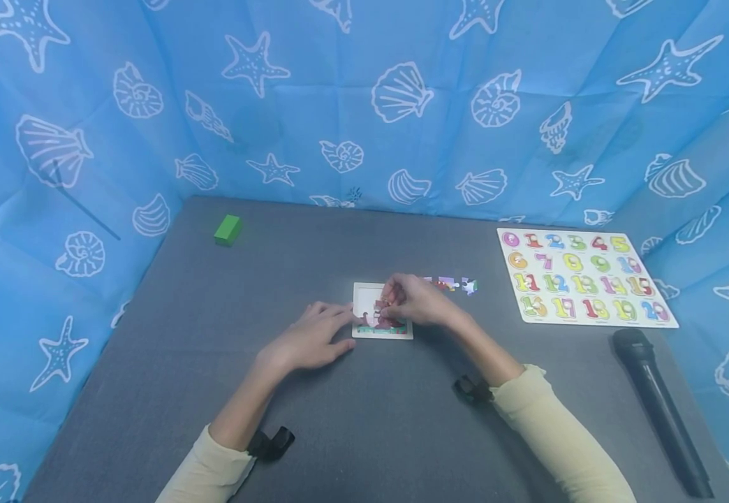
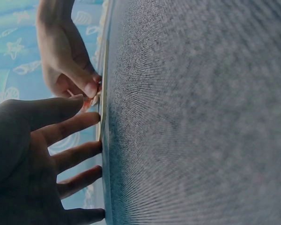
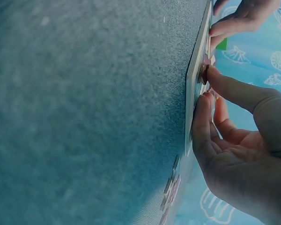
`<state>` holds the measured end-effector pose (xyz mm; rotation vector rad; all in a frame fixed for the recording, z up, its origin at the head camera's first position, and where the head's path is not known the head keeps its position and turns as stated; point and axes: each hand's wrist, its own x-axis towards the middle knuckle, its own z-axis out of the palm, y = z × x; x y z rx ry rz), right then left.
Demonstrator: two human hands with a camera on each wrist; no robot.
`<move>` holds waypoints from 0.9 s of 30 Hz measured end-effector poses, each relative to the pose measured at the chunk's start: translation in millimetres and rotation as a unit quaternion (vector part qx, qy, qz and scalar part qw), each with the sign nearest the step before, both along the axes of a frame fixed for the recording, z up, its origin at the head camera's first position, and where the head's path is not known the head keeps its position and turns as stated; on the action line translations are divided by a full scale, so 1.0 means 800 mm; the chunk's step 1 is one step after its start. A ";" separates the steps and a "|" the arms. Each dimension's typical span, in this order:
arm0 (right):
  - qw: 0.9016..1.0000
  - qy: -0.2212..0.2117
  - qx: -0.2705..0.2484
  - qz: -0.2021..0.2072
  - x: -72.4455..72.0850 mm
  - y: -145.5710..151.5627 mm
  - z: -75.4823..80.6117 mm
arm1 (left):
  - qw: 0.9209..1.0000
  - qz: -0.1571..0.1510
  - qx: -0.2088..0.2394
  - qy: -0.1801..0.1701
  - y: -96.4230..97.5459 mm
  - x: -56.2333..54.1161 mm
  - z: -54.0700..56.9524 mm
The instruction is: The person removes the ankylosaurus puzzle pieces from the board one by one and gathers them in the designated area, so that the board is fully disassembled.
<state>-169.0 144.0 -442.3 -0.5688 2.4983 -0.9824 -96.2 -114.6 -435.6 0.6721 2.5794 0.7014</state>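
A small jigsaw puzzle board (image 1: 383, 336) with a pale frame lies on the grey table, its picture partly filled with pieces along the bottom. Between the thumb and fingers of my right hand (image 1: 420, 300) a brownish puzzle piece (image 3: 204, 75) is pinched, close over the board; part of it is hidden by the fingers. My left hand (image 1: 314, 335) lies flat at the board's left side, fingers spread and fairly straight, with fingertips right at the frame's edge in the left wrist view. Just right of the board, loose puzzle pieces (image 1: 468, 286) lie partly behind the right hand.
A number puzzle board (image 1: 591, 278) with colourful numerals lies at the back right. Below it stretches a black microphone (image 1: 663, 412) along the right edge. At the back left sits a green block (image 1: 227, 230). A blue seashell-patterned curtain (image 1: 352, 105) surrounds the table.
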 end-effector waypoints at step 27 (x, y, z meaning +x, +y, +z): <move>0.984 -0.038 -0.170 -0.028 0.003 0.048 -0.009 | 1.000 0.006 -0.004 0.003 0.002 -0.002 -0.004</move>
